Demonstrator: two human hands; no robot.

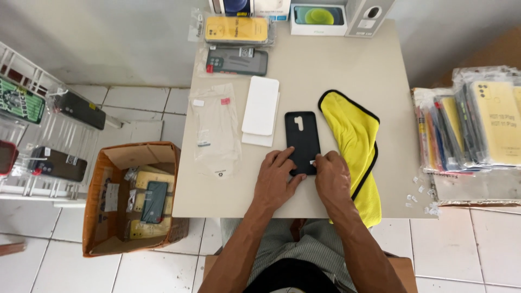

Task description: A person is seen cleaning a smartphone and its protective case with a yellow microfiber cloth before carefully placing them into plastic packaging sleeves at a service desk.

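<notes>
Pressing down on black phone case [302, 141], flat mid-counter [347, 70]: left hand [274, 182] fingers spread on its lower edge, right hand [332, 176] pinching small white tab at its lower right corner. Yellow cloth [353, 135] just beside.

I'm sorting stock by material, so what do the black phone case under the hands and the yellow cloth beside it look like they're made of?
The black phone case looks like matte soft plastic or rubber: dull, with no glare. Both the left hand and the right hand press on it. The yellow cloth looks like plush microfibre with black stitched edging.
</notes>
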